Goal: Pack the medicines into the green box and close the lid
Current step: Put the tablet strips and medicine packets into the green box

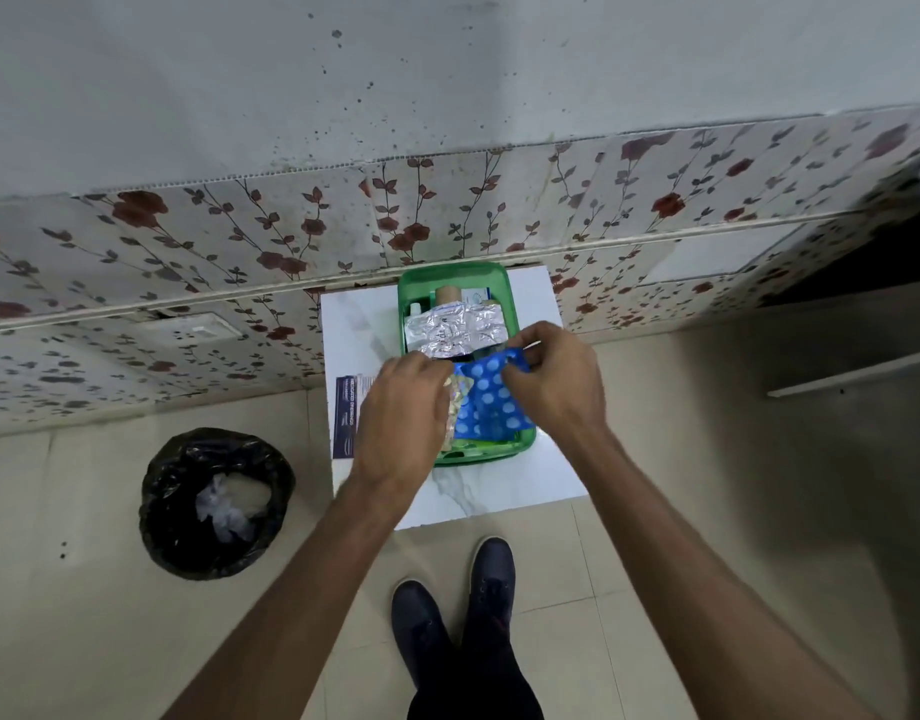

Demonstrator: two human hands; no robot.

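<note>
Translucent glossy plastic green box (520, 445), crinkled shiny foil blister strips (455, 330), glossy marble-look table top (463, 493), shiny black bin liner (188, 491)

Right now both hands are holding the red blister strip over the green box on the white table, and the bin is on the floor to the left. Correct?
Not quite: the blister strip is blue with pale dots, not red, as the head view shows. The rest holds: the left hand and right hand hold it over the green box on the white table, and the bin sits on the floor to the left.

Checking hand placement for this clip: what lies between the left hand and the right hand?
In the head view, a blue blister pack spans from left hand to right hand, over the green box.
</note>
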